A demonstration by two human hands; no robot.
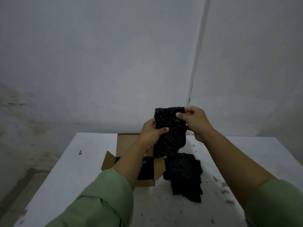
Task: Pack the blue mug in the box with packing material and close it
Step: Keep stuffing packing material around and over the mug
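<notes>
While my left hand and right hand pinch a black bubble-wrap sheet upright, the open cardboard box sits below them on the counter.

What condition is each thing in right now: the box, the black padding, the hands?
Cardboard box: open, flaps up, dark contents inside.
Held bubble wrap sheet: lifted above the table, hanging down.
Bubble wrap pile: lying on the table beside the box.
Left hand: gripping the sheet.
Right hand: pinching the sheet's top.
</notes>
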